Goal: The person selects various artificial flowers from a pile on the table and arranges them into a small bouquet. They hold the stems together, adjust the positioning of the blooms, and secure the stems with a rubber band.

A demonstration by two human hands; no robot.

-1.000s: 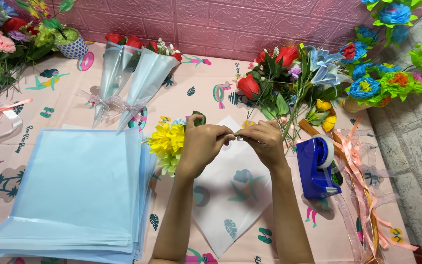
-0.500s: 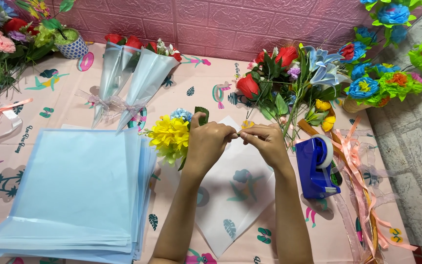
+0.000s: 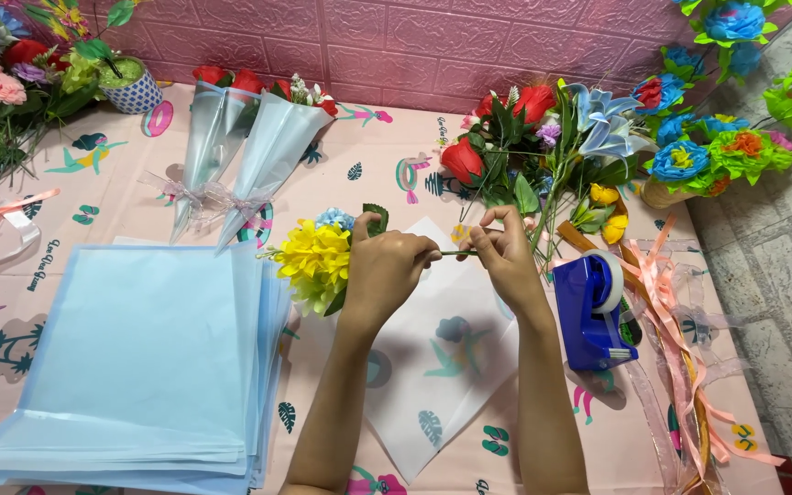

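My left hand [image 3: 387, 266] grips the stems of a small bunch with a yellow flower [image 3: 315, 261], a pale blue flower [image 3: 332, 219] and a green leaf, held sideways with the heads pointing left. My right hand [image 3: 506, 252] pinches the thin green stem end [image 3: 456, 252] between fingertips, just right of the left hand. Both hands hover over a clear wrapping sheet [image 3: 442, 367] lying as a diamond on the pink patterned tablecloth [image 3: 368, 156].
A stack of light blue sheets [image 3: 130, 357] lies at the left. Two wrapped cone bouquets [image 3: 240, 147] lie at the back. Loose artificial flowers [image 3: 543, 147] lie at the right, with a blue tape dispenser [image 3: 593, 312] and peach ribbons [image 3: 680, 367]. A flower pot [image 3: 130, 87] stands far left.
The yellow flower bunch has shifted slightly in my left hand, and my right hand has slid a little right along the stem.
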